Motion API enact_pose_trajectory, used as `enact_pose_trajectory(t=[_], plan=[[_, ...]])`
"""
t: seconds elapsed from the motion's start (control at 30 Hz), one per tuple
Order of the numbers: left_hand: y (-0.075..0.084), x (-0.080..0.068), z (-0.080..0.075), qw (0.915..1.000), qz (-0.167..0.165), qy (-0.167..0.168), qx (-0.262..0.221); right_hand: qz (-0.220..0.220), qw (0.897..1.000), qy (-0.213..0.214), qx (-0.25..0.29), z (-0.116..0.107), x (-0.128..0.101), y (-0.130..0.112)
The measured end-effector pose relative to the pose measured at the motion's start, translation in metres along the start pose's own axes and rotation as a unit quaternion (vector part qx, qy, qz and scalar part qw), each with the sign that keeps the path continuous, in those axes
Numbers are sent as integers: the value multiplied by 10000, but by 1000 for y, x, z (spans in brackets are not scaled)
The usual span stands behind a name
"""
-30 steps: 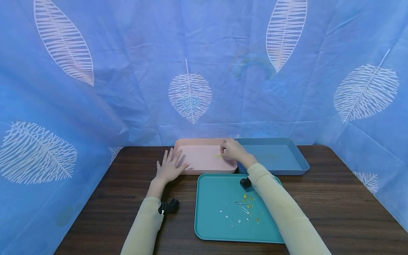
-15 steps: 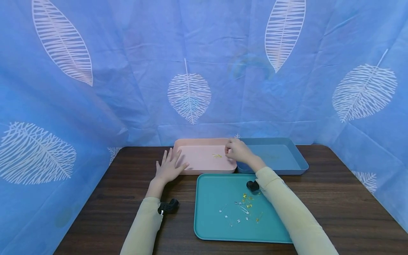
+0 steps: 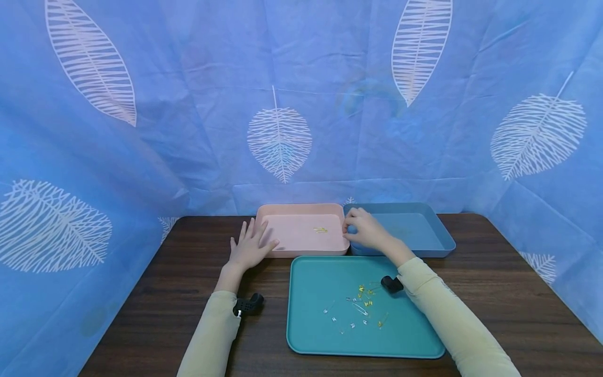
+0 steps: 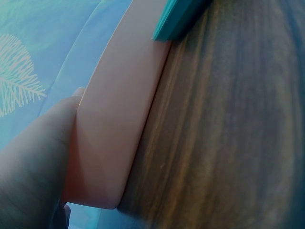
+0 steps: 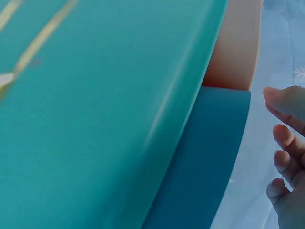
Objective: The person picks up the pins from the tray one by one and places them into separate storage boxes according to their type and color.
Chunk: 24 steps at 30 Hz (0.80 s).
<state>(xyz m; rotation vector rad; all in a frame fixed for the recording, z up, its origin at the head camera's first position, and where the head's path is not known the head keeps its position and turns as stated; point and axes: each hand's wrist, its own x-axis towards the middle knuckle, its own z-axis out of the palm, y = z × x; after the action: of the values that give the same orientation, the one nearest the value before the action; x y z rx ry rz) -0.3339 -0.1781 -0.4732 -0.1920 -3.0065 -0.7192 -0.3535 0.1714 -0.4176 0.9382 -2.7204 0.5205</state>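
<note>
Steadying pink tray [image 3: 292, 246] with flat, spread left hand [image 3: 249, 246]; right hand [image 3: 367, 230] hovers over blue tray [image 3: 424, 248] corner, fingers loosely curled, empty.

Gold pins [image 3: 321, 230], seemingly two, lie in the pink tray [image 3: 301, 247].

A blue leaf-print curtain [image 3: 301, 104] surrounds the dark wooden table [image 3: 494, 293].
</note>
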Motion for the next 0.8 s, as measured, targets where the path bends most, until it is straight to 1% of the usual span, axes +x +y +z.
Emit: enact_pose_trajectory(t=[0.13,0.27,0.37,0.53,0.8], plan=[[0,0,0,10000,-1,28,-5,-68,10000,10,-60,-5,-11,0],[0,0,1,10000,9,48,-23,-78,10000,-14,-1,-9,-24,0],[0,0,1,10000,11,52,13,-152,9999,18,53,-11,-34,1],[-1,0,2,10000,-4,50,48,-296,9995,75,-4,-12,-49,3],[-1,1,2,9999,17,88,80,-88,9999,-110,43,-16,-69,3]])
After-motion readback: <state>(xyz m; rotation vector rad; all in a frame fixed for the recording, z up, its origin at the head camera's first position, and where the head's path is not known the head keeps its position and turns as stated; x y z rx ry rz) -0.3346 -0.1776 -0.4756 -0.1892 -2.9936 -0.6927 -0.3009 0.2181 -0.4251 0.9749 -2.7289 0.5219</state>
